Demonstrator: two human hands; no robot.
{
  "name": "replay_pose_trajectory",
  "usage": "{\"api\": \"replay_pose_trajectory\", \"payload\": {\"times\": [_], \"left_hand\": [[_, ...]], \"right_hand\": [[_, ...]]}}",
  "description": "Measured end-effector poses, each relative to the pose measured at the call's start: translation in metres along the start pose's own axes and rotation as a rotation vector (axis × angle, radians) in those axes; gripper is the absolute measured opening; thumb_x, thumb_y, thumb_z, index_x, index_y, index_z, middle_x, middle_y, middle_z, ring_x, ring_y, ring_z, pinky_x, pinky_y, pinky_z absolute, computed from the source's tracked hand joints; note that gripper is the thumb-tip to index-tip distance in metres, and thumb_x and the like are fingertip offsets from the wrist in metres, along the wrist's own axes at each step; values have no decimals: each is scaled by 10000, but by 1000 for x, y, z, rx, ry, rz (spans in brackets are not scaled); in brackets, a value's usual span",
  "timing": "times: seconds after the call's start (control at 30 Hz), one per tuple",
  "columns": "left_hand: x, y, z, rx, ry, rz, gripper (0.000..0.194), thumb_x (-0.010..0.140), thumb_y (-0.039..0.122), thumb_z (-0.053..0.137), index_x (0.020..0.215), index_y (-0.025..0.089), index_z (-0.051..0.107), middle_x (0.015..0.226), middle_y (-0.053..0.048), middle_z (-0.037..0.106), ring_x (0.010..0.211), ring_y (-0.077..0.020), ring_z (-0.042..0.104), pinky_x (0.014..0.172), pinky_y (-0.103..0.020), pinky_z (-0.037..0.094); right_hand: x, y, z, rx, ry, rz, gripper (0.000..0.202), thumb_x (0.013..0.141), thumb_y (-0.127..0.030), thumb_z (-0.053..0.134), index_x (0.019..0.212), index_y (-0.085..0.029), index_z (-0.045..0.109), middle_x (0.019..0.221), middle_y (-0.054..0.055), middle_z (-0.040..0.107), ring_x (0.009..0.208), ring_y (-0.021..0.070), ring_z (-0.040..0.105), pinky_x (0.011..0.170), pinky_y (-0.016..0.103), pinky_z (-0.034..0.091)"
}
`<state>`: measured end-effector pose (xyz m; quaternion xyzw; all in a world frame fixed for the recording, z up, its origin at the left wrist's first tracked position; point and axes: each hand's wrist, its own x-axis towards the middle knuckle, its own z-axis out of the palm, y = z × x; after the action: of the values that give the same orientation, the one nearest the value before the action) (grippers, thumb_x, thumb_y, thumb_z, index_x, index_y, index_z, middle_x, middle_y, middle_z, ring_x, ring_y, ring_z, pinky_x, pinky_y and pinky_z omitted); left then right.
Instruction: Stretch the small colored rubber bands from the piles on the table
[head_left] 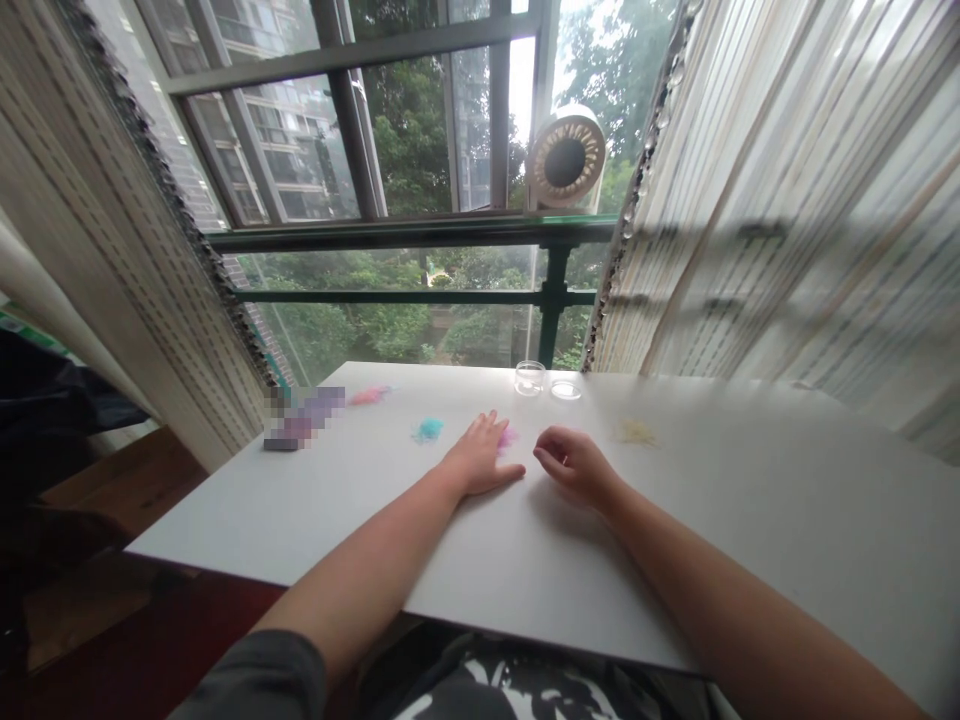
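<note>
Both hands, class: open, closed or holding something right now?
Left hand: open, by the pink-purple pile.
Right hand: curled; whether holding anything cannot be told.

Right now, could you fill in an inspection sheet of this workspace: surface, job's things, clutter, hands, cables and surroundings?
Surface: white table.
Job's things: purple-pink pile at the left hand; turquoise pile, yellow pile and coral-pink pile apart from it; clear dish and clear disc near the far edge.
Clutter: pixelated item on the left, unidentifiable.
Hands: left spread; right hand curled, contents unclear.
Cables: nothing seen.
Surroundings: window frame, green railing, curtains, round white object.
</note>
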<state>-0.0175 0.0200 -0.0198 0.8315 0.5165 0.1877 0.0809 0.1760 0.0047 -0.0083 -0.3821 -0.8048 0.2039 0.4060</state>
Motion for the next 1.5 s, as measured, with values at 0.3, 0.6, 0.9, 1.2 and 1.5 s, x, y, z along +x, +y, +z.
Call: {"api": "replay_pose_trajectory", "payload": {"times": [0.3,0.6,0.9,1.2,1.5], "left_hand": [[14,6,9,51,121,-17,462,764,452,493,1186,264,496,1258,-69,469,1167,-258,388,996,-433,263],[20,12,8,-2,145,25,273,775,333,502,998,213,602,1013,-58,573,950,-205,498,896,-343,377],[13,10,4,-66,256,87,277,724,326,559,970,209,606,1013,-62,585,980,-218,492,906,-350,372],[-4,-2,-16,-148,305,79,171,749,307,527,786,192,649,840,-41,650,820,-176,567,823,-296,419],[-9,-91,-68,1,386,-492,235,764,273,482,914,202,648,1000,-35,650,965,-161,560,867,-234,406]], "right_hand": [[1,-3,1,-21,-3,-12,94,721,-222,513,641,-174,512,497,-39,430,476,88,368,458,205,316],[2,-3,2,0,-6,-6,98,717,-235,521,644,-172,511,498,-37,433,475,85,366,441,199,312],[-2,8,0,-84,-46,-26,125,751,-249,495,648,-178,501,526,-24,456,489,103,389,466,224,321],[-5,9,5,-174,-219,-39,142,776,-270,474,666,-185,504,545,-15,467,511,124,413,478,239,328],[-5,4,7,-186,-361,32,148,782,-278,455,694,-173,511,586,-9,506,547,122,437,509,234,319]]}}
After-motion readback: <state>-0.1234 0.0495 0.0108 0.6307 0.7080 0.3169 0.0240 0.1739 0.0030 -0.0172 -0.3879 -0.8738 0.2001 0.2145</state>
